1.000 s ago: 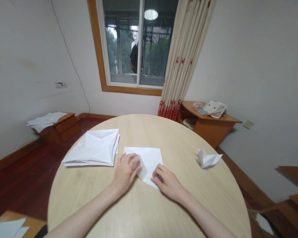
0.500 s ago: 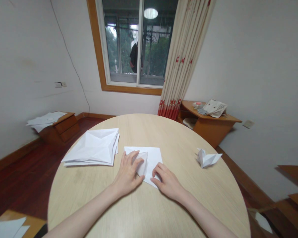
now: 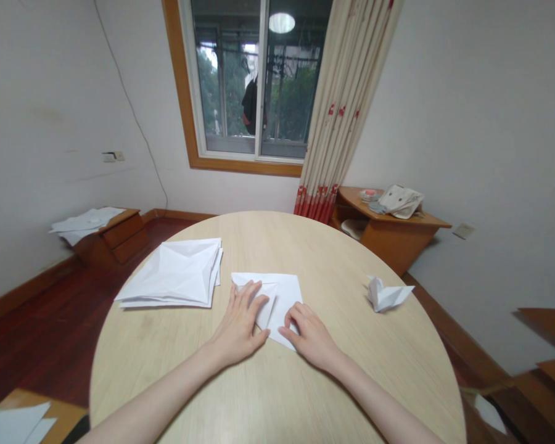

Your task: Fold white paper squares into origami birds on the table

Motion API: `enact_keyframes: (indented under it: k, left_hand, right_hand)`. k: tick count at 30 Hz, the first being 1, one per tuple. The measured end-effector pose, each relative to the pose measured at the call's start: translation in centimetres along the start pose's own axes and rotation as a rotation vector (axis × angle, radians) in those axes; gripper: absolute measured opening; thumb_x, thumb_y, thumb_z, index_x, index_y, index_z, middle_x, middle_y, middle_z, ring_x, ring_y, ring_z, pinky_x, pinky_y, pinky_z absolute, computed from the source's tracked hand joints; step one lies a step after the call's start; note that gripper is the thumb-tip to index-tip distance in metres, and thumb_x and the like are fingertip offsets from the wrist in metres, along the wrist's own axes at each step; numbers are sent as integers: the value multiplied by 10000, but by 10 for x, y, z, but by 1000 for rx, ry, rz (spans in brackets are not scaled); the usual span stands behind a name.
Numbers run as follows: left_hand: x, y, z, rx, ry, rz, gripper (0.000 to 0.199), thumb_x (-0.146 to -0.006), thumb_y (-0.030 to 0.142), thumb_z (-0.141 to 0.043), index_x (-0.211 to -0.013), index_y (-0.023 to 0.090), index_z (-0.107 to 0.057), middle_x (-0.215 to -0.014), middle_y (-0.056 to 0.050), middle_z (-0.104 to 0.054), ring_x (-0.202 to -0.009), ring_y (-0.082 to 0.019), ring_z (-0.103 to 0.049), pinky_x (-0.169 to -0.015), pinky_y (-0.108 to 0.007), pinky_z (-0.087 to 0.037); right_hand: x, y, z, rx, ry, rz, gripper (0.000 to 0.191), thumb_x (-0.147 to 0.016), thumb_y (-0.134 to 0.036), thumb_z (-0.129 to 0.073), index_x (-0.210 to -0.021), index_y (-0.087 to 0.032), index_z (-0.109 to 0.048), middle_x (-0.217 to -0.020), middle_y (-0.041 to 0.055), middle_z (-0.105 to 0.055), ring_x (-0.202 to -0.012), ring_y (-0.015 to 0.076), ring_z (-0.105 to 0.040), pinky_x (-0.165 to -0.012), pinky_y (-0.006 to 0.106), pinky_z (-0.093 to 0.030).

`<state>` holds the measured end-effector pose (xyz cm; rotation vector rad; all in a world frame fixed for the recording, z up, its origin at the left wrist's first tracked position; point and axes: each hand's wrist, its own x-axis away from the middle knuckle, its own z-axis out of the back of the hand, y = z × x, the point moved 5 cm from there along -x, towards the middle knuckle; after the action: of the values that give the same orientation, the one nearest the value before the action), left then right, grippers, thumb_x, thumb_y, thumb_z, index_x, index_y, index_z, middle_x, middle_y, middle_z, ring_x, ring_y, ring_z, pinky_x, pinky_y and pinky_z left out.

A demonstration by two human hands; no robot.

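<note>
A white sheet of paper (image 3: 284,296), partly folded, lies flat in the middle of the round table (image 3: 277,394). On its folded left part rests my left hand (image 3: 241,317), fingers spread and palm down, the thumb near the lower edge. My right hand (image 3: 309,330) touches the paper's lower right edge, its thumb and curled fingers close together; whether they pinch the edge is hard to see. To the left lies a stack of creased white paper (image 3: 180,271). A folded paper bird (image 3: 386,295) stands at the table's right side.
Behind the table at the right, a wooden corner cabinet (image 3: 398,231) carries a cloth bag (image 3: 401,201). A small drawer cabinet (image 3: 123,237) with papers on top stands at the left. More white sheets (image 3: 16,425) lie on a wooden surface at the lower left.
The folded flap under my left hand has shifted slightly to the right. Both hands stay almost where they were.
</note>
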<state>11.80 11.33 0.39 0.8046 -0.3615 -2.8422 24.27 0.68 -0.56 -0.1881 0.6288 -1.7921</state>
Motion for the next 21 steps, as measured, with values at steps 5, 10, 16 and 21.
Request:
enact_keyframes:
  k: [5,10,16,21]
  left_hand:
    - [1,-2,-4,12,7,6,501,-806,264,-604,-1257,206,-395,-1450,-164,-339,-1385,-353,-231,-1097,-634,-142]
    - [1,-4,-5,23,6,16,479,-818,282,-600,-1249,200,-407,-1446,-162,-350,-1388,-350,-228,-1098,-635,-156]
    - [2,-3,-6,18,3,10,483,-800,238,-592,-1247,190,-416,-1457,-155,-342,-1397,-347,-208,-1104,-632,-158]
    - [2,-3,-8,4,-13,10,505,-797,223,-603,-1259,181,-405,-1468,-162,-324,-1405,-343,-187,-1107,-626,-159]
  right_hand:
    - [-1,-1,-4,64,-12,9,121,-882,-213,-571,-774,-198,-518,-881,28,-560,-869,197,-510,-783,326,-384]
    - [-1,-2,-5,73,-32,15,115,-905,-206,-522,-791,-197,-516,-896,36,-559,-876,196,-500,-791,337,-376]
    - [-1,-3,-4,69,-44,9,129,-915,-217,-516,-788,-195,-513,-896,37,-558,-883,198,-504,-794,336,-378]
    - [-1,-3,-4,84,-40,17,119,-909,-215,-532,-792,-193,-526,-899,33,-566,-886,199,-512,-798,335,-384]
